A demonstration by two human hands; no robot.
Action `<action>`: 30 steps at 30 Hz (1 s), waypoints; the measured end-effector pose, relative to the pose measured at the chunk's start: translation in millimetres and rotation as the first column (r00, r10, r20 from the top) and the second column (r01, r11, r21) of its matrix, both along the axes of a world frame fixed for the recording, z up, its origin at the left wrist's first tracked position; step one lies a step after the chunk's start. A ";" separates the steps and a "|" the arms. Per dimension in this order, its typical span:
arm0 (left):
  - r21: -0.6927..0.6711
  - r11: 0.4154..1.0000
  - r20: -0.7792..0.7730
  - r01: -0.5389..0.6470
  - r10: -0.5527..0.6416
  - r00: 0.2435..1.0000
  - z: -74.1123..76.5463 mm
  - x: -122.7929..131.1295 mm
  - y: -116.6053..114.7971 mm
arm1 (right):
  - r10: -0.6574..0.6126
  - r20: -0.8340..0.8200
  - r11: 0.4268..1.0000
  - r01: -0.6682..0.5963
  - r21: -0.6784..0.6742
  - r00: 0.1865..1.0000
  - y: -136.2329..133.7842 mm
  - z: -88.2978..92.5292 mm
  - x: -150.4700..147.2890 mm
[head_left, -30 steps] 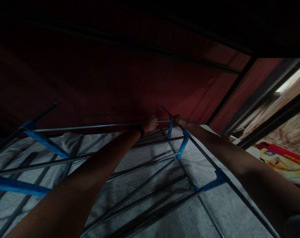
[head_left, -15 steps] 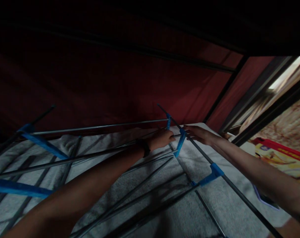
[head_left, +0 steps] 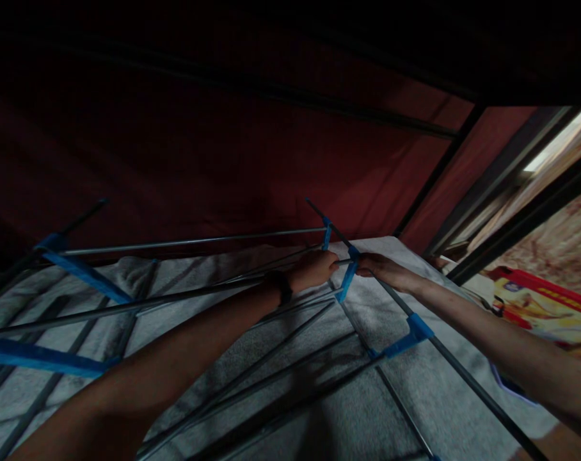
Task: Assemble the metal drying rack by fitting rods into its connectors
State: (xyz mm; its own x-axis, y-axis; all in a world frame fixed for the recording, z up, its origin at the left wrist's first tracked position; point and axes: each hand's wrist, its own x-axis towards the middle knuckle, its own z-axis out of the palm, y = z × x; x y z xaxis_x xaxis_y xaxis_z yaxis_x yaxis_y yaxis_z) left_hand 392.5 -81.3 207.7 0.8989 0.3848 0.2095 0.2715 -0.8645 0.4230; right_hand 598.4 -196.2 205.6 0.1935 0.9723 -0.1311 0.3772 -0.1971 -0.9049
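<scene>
A metal rod frame with blue plastic connectors (head_left: 418,331) lies across a grey towel-like cloth (head_left: 362,410). My left hand (head_left: 314,269), a dark band on its wrist, is closed around a thin metal rod (head_left: 208,288) near its right end. My right hand (head_left: 379,266) reaches in from the right and grips the frame's side rail right beside a blue connector (head_left: 350,269). The two hands sit a few centimetres apart, on either side of that connector. The scene is dim.
A dark red fabric wall (head_left: 223,166) with black poles rises behind the frame. More blue connectors (head_left: 45,358) sit at the left. At the right edge lie a red and yellow printed box (head_left: 544,307) and a patterned floor (head_left: 559,250).
My left hand came down from the top rod to a lower rod. My right hand drew back along the side rail to the blue connector and closed on it.
</scene>
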 end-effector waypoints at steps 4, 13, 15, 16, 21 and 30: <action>-0.012 1.000 -0.001 0.002 -0.002 1.000 5.6 -3.8 -3.2 | 0.004 0.028 1.000 -0.004 0.009 1.000 1.0 3.2 -1.7; -0.078 0.997 0.002 0.007 -0.007 1.000 5.3 -2.5 -4.2 | -0.075 0.036 0.997 0.074 0.013 0.997 1.4 4.6 -6.2; -0.082 0.996 0.005 -0.017 0.018 1.000 4.9 -1.3 -6.4 | -0.121 0.028 0.992 0.120 0.023 0.992 1.6 1.2 -7.3; -0.081 0.996 0.003 -0.027 0.028 1.000 5.0 -1.1 -7.5 | -0.136 0.025 0.990 0.135 0.027 0.990 1.5 -0.3 -7.9; -0.068 0.997 -0.025 -0.029 0.028 0.999 6.8 -5.0 -10.3 | -0.131 -0.009 0.991 0.131 0.019 0.991 -1.4 -2.6 -11.3; -0.015 0.999 -0.038 -0.049 0.048 0.998 6.4 -8.4 -12.0 | -0.097 -0.002 0.995 0.097 0.035 0.995 -6.6 5.8 -16.9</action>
